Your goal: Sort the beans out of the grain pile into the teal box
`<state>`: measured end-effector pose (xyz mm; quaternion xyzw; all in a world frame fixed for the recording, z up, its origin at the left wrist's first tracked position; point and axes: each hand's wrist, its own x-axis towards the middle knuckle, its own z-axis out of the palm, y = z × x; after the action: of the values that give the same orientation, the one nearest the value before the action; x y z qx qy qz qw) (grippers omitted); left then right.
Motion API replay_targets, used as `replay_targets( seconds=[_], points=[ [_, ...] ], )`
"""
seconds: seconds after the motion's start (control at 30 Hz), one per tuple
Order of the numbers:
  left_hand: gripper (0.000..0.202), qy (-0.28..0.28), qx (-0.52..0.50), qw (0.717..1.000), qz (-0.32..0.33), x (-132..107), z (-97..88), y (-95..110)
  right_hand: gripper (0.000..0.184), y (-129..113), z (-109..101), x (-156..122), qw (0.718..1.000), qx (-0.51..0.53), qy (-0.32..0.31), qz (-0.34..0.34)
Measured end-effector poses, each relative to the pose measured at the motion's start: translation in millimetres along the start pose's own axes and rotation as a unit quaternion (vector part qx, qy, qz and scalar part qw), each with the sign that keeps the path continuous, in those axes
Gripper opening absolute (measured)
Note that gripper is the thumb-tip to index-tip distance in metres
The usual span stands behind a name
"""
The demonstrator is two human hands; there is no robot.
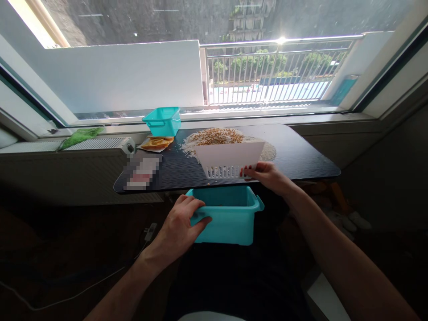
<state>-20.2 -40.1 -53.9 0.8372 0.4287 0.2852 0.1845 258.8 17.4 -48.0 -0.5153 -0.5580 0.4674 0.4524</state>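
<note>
My left hand [182,220] grips the left side of a turquoise plastic bin [227,227], held just below the table's front edge. Little of the bin's inside shows. Pinched in my right hand [265,176] is a white slotted scraper [230,156], a trapezoid sheet with a row of slots along its lower edge. It stands tilted on the dark table [301,156] near the front edge. Behind it spreads a pile of grain [217,136], orange-brown kernels mixed with pale grains, partly hidden by the scraper.
A second turquoise bin [163,122] stands at the back left, beside a yellow-orange packet [157,143]. A blurred flat item [143,171] lies at the table's left. A green cloth [82,136] rests on the radiator [67,165]. The window sill borders the table's back.
</note>
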Motion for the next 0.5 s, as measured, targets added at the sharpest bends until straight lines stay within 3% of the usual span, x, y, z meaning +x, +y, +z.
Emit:
replay_targets(
  seconds=[0.1,0.2,0.33,0.5],
  points=[
    [0.007,-0.008,0.001,1.000,-0.001,-0.1,-0.1,-0.8,0.039,0.7,7.2,7.3,1.000,-0.020,-0.021,-0.005],
    [0.007,-0.013,-0.002,1.000,-0.001,-0.4,-0.6,-0.3,0.036,-1.4,1.6,6.2,0.999,-0.027,-0.042,0.003],
    [0.007,-0.005,-0.002,1.000,-0.005,0.0,-0.8,1.9,0.032,-3.1,-7.7,1.9,1.000,-0.004,0.018,-0.022],
    [0.006,-0.005,-0.003,1.000,-0.003,1.2,-1.0,3.8,0.037,0.7,8.0,1.7,0.998,-0.035,0.037,-0.043]
  ],
)
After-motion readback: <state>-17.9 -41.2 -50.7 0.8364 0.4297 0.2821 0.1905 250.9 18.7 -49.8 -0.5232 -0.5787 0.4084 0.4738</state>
